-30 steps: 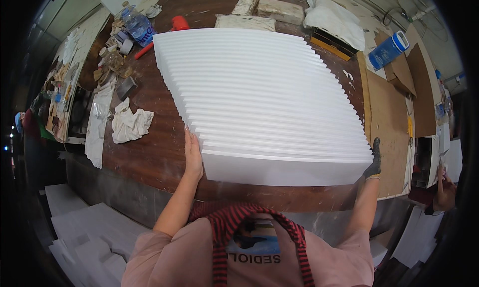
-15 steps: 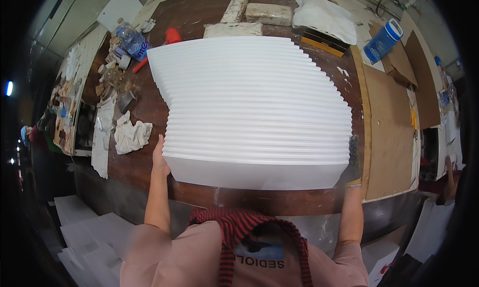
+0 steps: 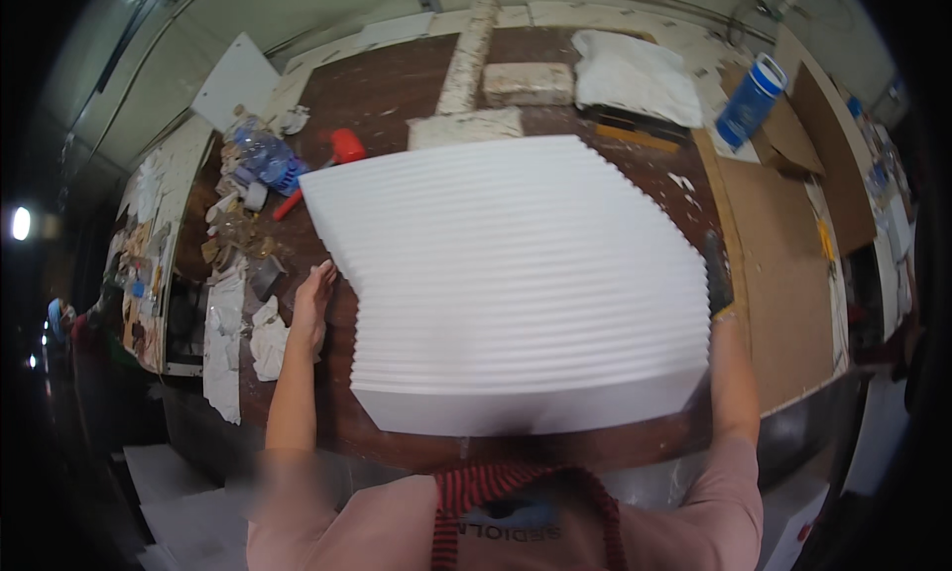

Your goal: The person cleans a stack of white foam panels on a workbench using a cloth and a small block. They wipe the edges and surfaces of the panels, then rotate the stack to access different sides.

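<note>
The bare left hand (image 3: 313, 295) is standing open, its fingers extended and pointing toward the far edge, holding nothing, just beside the stack's left side; whether the fingertips are touching it, I cannot tell. The grey-gloved right hand (image 3: 715, 273) is blurring beside the right side, and how far its fingers are opening or whether they are gripping, I cannot tell. Between them the thick stack of white, ridged sheets (image 3: 526, 283) is lying on the brown, scuffed worktop (image 3: 397, 90), its front face near the near edge. Left of the left hand, a crumpled white cloth (image 3: 268, 341) is lying toward the worktop's left edge. Beyond the stack's far left corner, a red mallet-like tool (image 3: 347, 146) is resting near a clear plastic bottle with a blue label (image 3: 266, 156). Toward the far right corner, a white cloth-like bundle (image 3: 635, 80) is sitting on a black-and-orange box (image 3: 640, 136).
</note>
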### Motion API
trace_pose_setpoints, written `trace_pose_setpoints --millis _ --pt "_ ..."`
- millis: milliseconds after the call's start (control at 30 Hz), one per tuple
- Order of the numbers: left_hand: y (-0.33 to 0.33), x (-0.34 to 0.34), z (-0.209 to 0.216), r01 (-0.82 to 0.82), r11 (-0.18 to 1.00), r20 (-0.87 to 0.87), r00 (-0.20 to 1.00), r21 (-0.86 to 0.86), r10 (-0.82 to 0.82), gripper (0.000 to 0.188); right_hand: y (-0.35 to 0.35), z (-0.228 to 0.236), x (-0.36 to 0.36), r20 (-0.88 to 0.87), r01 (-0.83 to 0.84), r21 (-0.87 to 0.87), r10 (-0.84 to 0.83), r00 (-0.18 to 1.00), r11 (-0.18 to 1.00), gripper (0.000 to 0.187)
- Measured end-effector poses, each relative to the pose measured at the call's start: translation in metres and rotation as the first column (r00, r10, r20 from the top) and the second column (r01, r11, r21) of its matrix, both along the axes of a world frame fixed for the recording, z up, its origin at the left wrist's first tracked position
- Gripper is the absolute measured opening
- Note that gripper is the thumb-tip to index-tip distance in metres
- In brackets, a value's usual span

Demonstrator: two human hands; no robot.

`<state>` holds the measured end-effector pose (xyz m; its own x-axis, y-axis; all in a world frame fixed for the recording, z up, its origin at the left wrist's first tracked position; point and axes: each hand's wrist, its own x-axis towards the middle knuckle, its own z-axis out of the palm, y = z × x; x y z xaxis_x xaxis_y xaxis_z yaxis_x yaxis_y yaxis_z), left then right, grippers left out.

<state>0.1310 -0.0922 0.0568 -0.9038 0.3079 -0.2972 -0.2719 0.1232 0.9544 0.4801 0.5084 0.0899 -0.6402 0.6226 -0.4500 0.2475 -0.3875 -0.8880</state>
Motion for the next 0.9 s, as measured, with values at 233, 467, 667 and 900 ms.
trace_pose_setpoints --millis 233,467,667,900 --pt "0.026 -0.146 -0.024 -0.421 0.906 -0.121 0.899 0.028 0.421 0.072 0.019 -0.017 -0.031 0.091 -0.079 0.05 0.074 0.993 0.996 0.069" --pt "0.065 -0.169 -0.025 -0.185 0.9 0.095 0.982 0.394 0.161 0.056 0.013 -0.024 -0.04 0.126 -0.096 0.065 0.087 0.988 0.993 0.067" --pt "0.092 -0.147 -0.016 0.066 0.866 0.229 0.952 0.496 -0.204 0.058 0.008 -0.038 -0.047 0.157 -0.14 0.094 0.124 0.98 0.986 0.066" --pt "0.111 -0.133 -0.035 0.12 0.871 0.261 0.926 0.476 -0.271 0.062 -0.007 -0.047 -0.052 0.131 -0.376 0.337 0.352 0.927 0.863 0.053"
